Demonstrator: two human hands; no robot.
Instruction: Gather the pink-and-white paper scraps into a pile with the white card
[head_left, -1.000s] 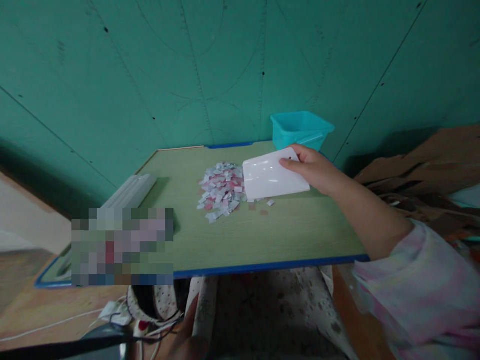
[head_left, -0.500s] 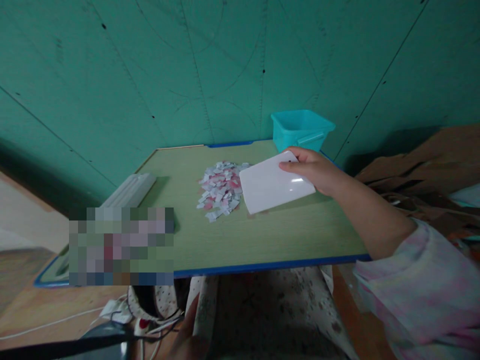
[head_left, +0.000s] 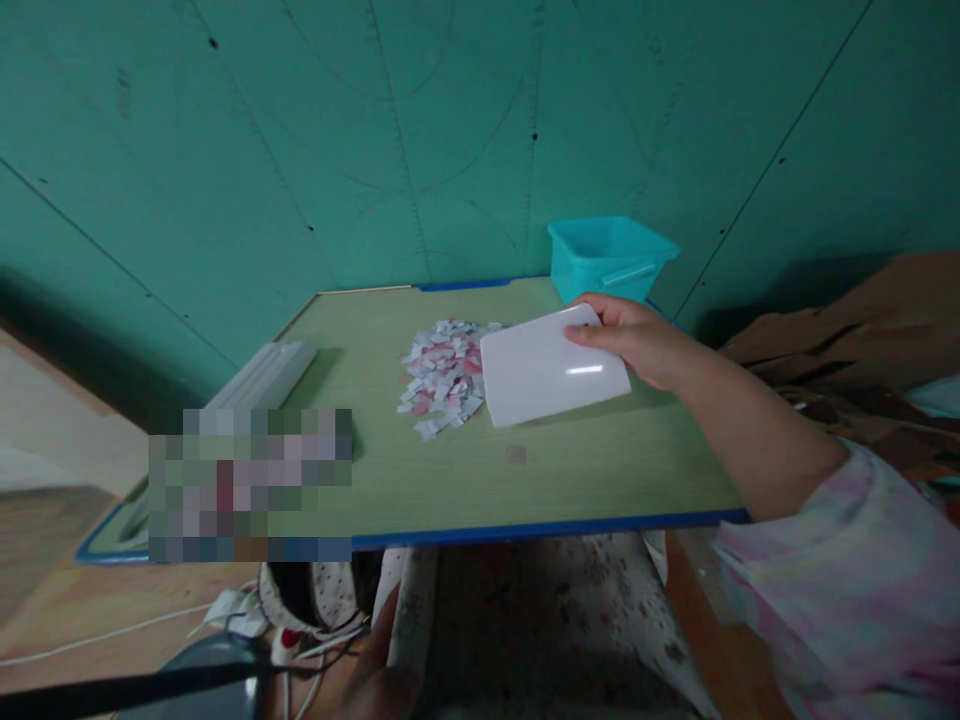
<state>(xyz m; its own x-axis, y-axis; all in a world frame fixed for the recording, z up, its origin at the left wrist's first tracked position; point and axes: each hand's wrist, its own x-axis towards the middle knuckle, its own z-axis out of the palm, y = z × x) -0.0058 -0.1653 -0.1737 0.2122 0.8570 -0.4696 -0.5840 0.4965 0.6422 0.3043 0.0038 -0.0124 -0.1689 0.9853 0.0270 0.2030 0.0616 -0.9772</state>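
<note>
My right hand (head_left: 630, 335) is closed on the right end of a flat, glossy white plastic scraper (head_left: 551, 372), thumb on top. The scraper is tilted over the table, and its left edge is beside a heap of small torn paper pieces (head_left: 444, 375), white with some pink. One separate pinkish paper scrap (head_left: 516, 455) lies just in front of the scraper. Low in the view, beside the pale spotted cloth, is a dark skin-coloured shape that seems to be my left hand (head_left: 379, 665); its fingers are hidden in shadow.
A turquoise plastic bin (head_left: 611, 260) stands at the back right of the blue-edged table (head_left: 420, 495), near a green wall. White long pieces (head_left: 262, 378) lie at the left, by a pixelated patch. Cardboard (head_left: 847, 310) is on the right; cables (head_left: 307, 665) lie below.
The small pinkish scrap, partly covered by the scraper before, now lies fully visible nearer the front edge. The scraper has shifted only slightly, still in my right hand. The view has moved a little.
</note>
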